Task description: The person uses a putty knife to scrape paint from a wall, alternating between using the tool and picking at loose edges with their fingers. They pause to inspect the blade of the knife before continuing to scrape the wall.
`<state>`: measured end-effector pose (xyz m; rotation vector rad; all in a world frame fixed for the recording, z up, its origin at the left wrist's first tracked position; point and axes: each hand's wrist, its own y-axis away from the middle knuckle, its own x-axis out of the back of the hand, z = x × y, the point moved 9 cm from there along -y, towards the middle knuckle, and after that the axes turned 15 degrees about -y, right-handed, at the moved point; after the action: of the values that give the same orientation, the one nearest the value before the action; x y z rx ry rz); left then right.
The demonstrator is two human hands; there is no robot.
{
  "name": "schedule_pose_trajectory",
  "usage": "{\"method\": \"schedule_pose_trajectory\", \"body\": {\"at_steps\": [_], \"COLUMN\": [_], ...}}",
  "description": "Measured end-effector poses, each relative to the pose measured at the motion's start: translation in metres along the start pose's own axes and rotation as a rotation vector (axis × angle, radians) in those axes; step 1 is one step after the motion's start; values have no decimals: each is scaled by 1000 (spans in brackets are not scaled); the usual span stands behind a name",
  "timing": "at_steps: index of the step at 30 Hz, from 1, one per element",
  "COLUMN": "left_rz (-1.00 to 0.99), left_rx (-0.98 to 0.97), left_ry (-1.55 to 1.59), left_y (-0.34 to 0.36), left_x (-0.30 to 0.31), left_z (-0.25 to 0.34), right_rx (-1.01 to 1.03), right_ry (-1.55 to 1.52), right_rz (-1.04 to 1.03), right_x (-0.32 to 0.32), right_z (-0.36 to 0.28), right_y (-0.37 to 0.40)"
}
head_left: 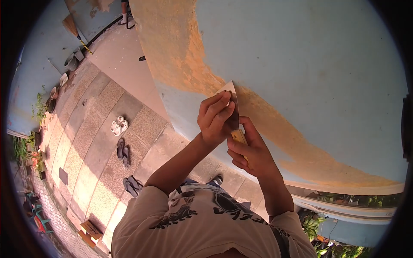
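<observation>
A scraper with a wide metal blade (234,114) and a yellowish handle (238,137) is pressed against the wall. My right hand (254,152) is wrapped around the handle. On the blade itself lie the curled fingers of my left hand (215,115), gripping it near the tip end. The blade's upper corner touches the wall at the border of the light blue paint (292,56) and a bare tan-orange band (275,118). Part of the blade is hidden behind my left fingers.
Sandals (123,152) and white clogs (119,126) stand on the tiled floor (99,129) to the left. A broom (71,26) and buckets (72,62) line the far wall. At the top, a person's foot (123,20) shows. Plants (312,228) grow at lower right.
</observation>
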<state>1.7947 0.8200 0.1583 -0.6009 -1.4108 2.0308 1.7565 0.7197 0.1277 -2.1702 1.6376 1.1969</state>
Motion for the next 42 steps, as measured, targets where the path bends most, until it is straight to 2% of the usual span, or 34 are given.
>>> {"method": "schedule_pose_trajectory", "body": {"at_steps": [5, 8, 11, 15, 19, 23, 24, 26, 28, 30, 34, 38, 42], "left_rz": [-127, -39, -140, -47, -159, -30, -33, -183, -171, -56, -165, -78, -149], "left_rx": [1, 16, -23, 6, -26, -15, -15, -20, -12, -10, -34, -5, -41], "left_ry": [40, 51, 61, 7, 34, 2, 1, 52, 63, 75, 74, 103, 80], "left_y": [1, 5, 3, 4, 1, 0, 2, 1, 1, 7, 4, 5, 2], "left_x": [3, 1, 2, -1, 2, 0, 5, 3, -1, -1, 1, 0, -2], "left_z": [9, 0, 13, -2, 9, -5, -3, 7, 2, -4, 13, 6, 18], "right_rx": [-39, 12, -19, -44, -22, 16, 14, -15, -10, -9, 18, 30, 44], "right_ry": [-59, -44, -46, -6, -41, -54, -57, -102, -101, -109, -89, -101, -90], "right_rz": [9, 43, 28, 41, 52, 74, 74, 81, 74, 90, 77, 93, 70], "right_x": [-3, -3, 2, 0, -5, -11, -9, -4, -9, -7, -6, -7, 5], "right_z": [-1, 9, 0, 1, -1, 0, 1, 2, 5, 6, 1, 2, 0], "right_y": [10, -1, 14, 4, 9, -4, 1, 12, 6, 7, 16, 12, 25]}}
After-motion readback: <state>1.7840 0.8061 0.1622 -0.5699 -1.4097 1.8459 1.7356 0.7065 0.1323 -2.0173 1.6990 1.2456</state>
